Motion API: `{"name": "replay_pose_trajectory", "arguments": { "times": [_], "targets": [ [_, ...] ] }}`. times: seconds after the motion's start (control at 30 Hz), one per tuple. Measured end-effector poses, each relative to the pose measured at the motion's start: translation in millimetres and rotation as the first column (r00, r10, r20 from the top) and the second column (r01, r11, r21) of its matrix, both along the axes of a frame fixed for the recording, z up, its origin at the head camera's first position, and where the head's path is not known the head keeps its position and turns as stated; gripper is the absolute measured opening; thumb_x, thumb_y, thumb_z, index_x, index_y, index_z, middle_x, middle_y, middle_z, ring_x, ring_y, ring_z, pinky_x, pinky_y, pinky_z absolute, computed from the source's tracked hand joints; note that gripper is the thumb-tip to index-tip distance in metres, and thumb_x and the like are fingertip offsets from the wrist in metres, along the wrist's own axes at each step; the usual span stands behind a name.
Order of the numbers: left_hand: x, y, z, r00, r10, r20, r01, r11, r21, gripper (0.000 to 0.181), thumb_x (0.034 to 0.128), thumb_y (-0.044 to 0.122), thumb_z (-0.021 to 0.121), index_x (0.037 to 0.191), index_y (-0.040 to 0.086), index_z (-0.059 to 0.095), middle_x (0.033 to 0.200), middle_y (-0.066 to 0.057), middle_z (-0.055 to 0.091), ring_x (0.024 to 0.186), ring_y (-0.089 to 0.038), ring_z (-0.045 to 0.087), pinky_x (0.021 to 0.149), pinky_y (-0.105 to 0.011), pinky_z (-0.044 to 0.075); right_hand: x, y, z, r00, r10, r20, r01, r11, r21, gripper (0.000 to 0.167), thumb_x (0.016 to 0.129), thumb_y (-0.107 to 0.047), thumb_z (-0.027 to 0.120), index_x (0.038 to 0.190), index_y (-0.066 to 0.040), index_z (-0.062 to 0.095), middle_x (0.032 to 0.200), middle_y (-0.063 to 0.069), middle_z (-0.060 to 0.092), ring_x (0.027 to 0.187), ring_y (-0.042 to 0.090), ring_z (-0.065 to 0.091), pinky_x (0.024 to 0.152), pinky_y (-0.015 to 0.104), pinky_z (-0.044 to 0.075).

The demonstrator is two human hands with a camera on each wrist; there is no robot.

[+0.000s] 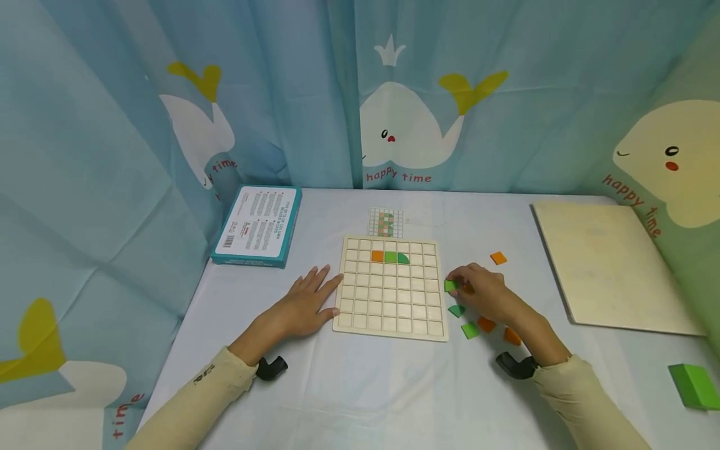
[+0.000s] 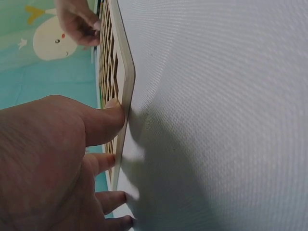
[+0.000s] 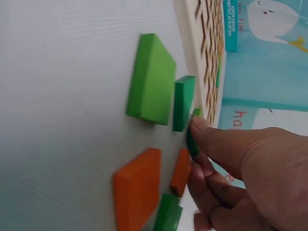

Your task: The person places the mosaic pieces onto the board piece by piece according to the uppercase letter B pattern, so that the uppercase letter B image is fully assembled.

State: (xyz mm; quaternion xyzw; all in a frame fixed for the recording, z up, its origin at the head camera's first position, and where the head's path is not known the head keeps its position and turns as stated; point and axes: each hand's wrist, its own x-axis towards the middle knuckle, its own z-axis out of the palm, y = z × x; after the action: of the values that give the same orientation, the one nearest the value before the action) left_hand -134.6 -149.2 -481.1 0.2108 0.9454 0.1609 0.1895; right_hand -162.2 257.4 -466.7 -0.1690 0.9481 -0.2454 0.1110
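Observation:
A wooden grid board [image 1: 390, 287] lies in the middle of the table, with an orange square [image 1: 377, 256], a green square [image 1: 390, 257] and a green quarter-round piece [image 1: 402, 258] in its second row. My left hand [image 1: 304, 306] has its fingers spread, thumb and index touching the board's left edge; in the left wrist view the thumb rests on the rim [image 2: 126, 82]. To the right of the board, my right hand [image 1: 485, 292] pinches a light green piece [image 1: 450, 285] between thumb and fingers. Around and below that hand lie loose green [image 1: 470, 330] and orange [image 1: 486, 324] pieces.
Behind the board lies a small pattern card [image 1: 385, 222]. A teal and white box [image 1: 257, 226] sits at the back left. On the right are a large wooden panel [image 1: 615, 269] and a green block [image 1: 694, 387]; an orange square [image 1: 498, 257] lies beyond my right hand.

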Motion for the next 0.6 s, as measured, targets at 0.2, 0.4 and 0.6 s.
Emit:
{"name": "replay_pose_trajectory", "arguments": {
  "times": [0.2, 0.4, 0.6],
  "targets": [
    [0.5, 0.7, 1.3, 1.0, -0.009, -0.004, 0.009, 1.0, -0.005, 0.073, 0.1094, 0.046, 0.053, 0.171, 0.021, 0.022, 0.177, -0.015, 0.01, 0.164, -0.04, 0.005, 0.13, -0.061, 0.012, -3.7, -0.9, -2.4, 0.997, -0.034, -0.063, 0.033, 0.999, -0.023, 0.03, 0.101, -0.013, 0.072, 0.127, 0.0, 0.066, 0.119, 0.018, 0.066, 0.111, 0.034, 0.061, 0.091, 0.054, 0.035],
    [1.1, 1.4, 2.7, 1.0, -0.001, 0.001, 0.001, 1.0, -0.008, 0.073, 0.1093, 0.045, 0.054, 0.17, 0.021, 0.023, 0.177, -0.015, 0.01, 0.164, -0.04, 0.005, 0.13, -0.061, 0.012, -14.6, -18.3, -0.7, 0.993, -0.021, -0.118, 0.014, 0.998, -0.061, 0.029, 0.102, -0.01, 0.07, 0.129, 0.001, 0.065, 0.124, 0.021, 0.063, 0.115, 0.038, 0.061, 0.098, 0.062, 0.042],
    [0.6, 1.8, 2.4, 1.0, 0.001, -0.001, -0.001, 1.0, -0.008, 0.073, 0.1091, 0.046, 0.054, 0.17, 0.021, 0.023, 0.177, -0.014, 0.011, 0.164, -0.04, 0.005, 0.13, -0.061, 0.012, -25.6, -56.3, 2.6, 0.996, 0.016, -0.089, -0.024, 0.996, -0.088, 0.03, 0.103, -0.009, 0.068, 0.131, 0.003, 0.064, 0.125, 0.021, 0.061, 0.116, 0.039, 0.061, 0.104, 0.063, 0.041]
  ]
}}
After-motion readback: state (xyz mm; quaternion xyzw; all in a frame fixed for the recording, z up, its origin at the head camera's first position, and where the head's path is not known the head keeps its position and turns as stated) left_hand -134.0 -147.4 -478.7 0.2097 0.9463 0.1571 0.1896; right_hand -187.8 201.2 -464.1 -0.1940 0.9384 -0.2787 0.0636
